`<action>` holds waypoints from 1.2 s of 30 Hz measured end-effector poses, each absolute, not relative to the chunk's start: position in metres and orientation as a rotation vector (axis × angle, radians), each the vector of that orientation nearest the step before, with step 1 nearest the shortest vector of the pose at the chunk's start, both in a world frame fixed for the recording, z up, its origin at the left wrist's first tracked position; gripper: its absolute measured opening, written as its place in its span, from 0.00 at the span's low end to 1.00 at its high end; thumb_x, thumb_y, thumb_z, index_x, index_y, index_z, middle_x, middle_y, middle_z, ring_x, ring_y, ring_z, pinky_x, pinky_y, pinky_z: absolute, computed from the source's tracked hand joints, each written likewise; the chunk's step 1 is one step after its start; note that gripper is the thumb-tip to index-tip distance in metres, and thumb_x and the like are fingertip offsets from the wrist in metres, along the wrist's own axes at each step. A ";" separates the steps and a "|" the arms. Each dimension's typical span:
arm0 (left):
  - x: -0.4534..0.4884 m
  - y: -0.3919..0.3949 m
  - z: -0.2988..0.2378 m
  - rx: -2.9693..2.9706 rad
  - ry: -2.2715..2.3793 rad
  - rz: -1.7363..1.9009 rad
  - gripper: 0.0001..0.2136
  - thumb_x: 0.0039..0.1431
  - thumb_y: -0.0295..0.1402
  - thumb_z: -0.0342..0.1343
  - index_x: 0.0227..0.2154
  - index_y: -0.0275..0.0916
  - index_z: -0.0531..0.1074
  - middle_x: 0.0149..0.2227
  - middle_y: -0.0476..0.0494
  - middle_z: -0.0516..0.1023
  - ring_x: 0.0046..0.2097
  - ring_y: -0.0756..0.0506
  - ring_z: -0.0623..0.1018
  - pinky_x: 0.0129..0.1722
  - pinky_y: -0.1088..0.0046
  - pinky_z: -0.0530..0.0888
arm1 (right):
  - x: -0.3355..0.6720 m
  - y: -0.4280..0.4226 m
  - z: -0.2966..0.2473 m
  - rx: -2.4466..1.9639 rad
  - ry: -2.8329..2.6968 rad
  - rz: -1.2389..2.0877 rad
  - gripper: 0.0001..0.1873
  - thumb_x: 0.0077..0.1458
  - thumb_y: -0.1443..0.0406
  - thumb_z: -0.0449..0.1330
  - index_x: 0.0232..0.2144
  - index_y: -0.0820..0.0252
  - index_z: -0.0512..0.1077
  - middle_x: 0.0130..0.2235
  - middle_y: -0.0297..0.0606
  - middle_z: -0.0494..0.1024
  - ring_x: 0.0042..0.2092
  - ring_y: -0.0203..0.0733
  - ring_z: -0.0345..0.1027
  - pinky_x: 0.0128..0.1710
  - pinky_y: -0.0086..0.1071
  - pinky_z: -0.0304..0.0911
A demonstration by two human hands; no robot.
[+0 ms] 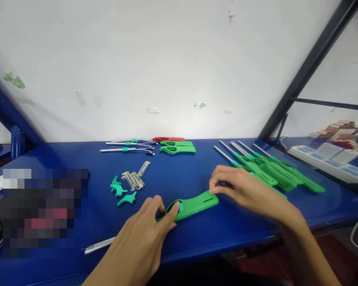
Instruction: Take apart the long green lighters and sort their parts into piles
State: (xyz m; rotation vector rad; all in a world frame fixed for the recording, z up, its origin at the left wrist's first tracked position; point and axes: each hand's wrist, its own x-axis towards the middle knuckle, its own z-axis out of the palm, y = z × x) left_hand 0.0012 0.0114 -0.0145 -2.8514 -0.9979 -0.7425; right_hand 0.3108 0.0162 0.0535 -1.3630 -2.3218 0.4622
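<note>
A green long-reach lighter [193,205] lies across the front of the table. My left hand [149,226] is closed around its trigger end, with the thumb over the finger opening. Out past the left hand, a metal tube [100,245] points to the left; the hand hides where it joins. At the handle's right end, the fingertips of my right hand [241,188] are pinched together and touch the edge. Something dark shows under those fingers, too hidden to name. Left of the lighter lie loose teal triggers [118,189] and several clear fuel tanks [134,179].
Several green lighters with metal tubes [268,171] lie at the right. Green handle shells [179,149] and red shells [170,139] are at the back, beside metal tubes with wires [125,149]. A blurred-out patch [44,214] covers the left. A power strip [331,163] lies far right.
</note>
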 end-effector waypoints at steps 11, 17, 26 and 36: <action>0.003 0.010 -0.014 -2.781 -1.050 -0.734 0.21 0.77 0.23 0.42 0.64 0.40 0.72 0.41 0.43 0.71 0.28 0.47 0.72 0.26 0.71 0.70 | 0.305 0.022 0.044 -1.402 -2.298 0.351 0.10 0.75 0.65 0.57 0.40 0.55 0.78 0.45 0.40 0.82 0.45 0.45 0.76 0.46 0.37 0.66; 0.003 0.011 -0.010 -2.801 -1.016 -0.707 0.21 0.76 0.22 0.41 0.62 0.38 0.74 0.41 0.43 0.71 0.29 0.47 0.72 0.27 0.70 0.70 | 0.310 0.020 0.047 -1.426 -2.210 0.229 0.09 0.76 0.62 0.57 0.41 0.54 0.76 0.45 0.40 0.81 0.44 0.45 0.76 0.46 0.39 0.66; 0.003 0.008 -0.005 -2.795 -1.036 -0.622 0.20 0.77 0.23 0.44 0.64 0.39 0.71 0.43 0.41 0.73 0.35 0.43 0.76 0.31 0.68 0.76 | 0.295 0.006 0.071 -1.311 -2.094 0.166 0.10 0.74 0.58 0.62 0.37 0.51 0.76 0.41 0.39 0.82 0.41 0.46 0.75 0.42 0.38 0.68; 0.004 0.005 0.000 -2.843 -1.082 -0.545 0.21 0.72 0.20 0.52 0.65 0.36 0.72 0.44 0.38 0.75 0.41 0.37 0.78 0.34 0.60 0.81 | 0.183 0.093 0.093 -1.005 -2.646 0.301 0.05 0.71 0.65 0.64 0.39 0.58 0.79 0.45 0.38 0.83 0.46 0.44 0.75 0.43 0.35 0.62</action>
